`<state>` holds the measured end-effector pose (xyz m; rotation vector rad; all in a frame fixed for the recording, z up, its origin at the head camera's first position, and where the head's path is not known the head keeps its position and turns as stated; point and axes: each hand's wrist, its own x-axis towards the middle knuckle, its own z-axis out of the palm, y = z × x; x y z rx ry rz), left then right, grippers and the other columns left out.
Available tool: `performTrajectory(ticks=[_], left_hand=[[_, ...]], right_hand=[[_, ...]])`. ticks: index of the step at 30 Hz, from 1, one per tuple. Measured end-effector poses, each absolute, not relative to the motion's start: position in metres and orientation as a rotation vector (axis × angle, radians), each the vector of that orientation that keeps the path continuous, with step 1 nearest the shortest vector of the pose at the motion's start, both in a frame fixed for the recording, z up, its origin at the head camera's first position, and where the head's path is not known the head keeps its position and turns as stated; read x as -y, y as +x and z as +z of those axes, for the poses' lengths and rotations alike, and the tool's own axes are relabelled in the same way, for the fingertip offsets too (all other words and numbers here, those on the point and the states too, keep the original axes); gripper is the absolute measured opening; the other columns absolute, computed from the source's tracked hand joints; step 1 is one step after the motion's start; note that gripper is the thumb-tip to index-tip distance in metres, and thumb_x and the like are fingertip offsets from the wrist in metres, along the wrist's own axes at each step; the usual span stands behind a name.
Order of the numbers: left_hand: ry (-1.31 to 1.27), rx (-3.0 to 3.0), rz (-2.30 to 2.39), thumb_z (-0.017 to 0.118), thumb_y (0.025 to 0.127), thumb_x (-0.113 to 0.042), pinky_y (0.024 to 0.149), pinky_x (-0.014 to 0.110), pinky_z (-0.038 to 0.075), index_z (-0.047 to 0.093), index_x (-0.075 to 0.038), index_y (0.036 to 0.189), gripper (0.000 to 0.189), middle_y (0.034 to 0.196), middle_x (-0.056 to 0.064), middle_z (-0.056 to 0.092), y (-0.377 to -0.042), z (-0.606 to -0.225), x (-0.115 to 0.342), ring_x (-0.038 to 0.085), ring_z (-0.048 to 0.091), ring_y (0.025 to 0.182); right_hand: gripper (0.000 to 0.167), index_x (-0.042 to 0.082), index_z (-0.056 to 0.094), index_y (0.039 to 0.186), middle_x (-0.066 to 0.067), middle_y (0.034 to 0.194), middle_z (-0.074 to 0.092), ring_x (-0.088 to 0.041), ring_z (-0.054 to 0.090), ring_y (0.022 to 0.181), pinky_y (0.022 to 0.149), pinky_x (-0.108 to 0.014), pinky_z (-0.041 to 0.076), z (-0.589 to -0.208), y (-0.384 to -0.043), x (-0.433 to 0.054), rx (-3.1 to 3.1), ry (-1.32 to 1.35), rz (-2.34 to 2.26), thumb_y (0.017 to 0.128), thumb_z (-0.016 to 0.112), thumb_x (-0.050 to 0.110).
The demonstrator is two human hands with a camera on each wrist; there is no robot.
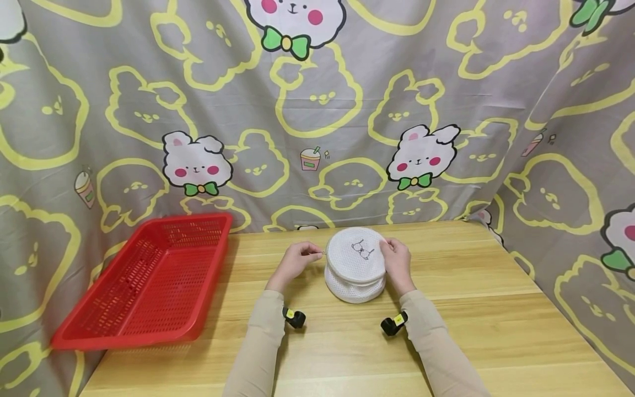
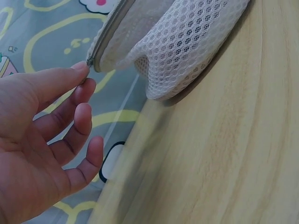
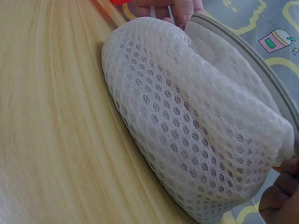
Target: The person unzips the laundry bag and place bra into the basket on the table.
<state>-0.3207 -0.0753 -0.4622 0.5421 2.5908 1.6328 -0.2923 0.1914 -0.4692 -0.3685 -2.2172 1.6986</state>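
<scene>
Slumped, round white mesh bag (image 1: 354, 267): right hand (image 1: 398, 262) seemingly grips it, left hand (image 1: 295, 259) pinches its zip pull (image 2: 89, 62)

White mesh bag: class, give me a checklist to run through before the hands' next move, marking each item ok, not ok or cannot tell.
1. Left hand pinching the zipper pull: ok.
2. Right hand holding the mesh bag at its edge: ok.
3. Mesh bag resting on the table: ok.
4. Red basket apart from it: ok.
5. Mesh wall smooth: not ok, folded.
6. Zip fully closed: cannot tell.
</scene>
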Motion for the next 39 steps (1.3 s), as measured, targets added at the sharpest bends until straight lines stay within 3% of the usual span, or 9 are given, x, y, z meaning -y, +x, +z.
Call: performTrajectory(ticks=[39], left_hand=[[0.68,-2.495,1.552,0.071,0.088,-0.013,0.079,0.025,0.05,0.072,-0.004,0.096,0.012,0.097,0.008,0.07,-0.3193,-0.4607,0.0794,0.009,0.059,0.085]], right_hand=[[0.028,-0.004,0.066,0.111,-0.023,0.11,0.068,-0.007,0.056,0.077,0.065,-0.013,0.048,-0.4643,-0.2895,-0.1931,2.214,-0.379,1.743,0.098,0.054,0.019]])
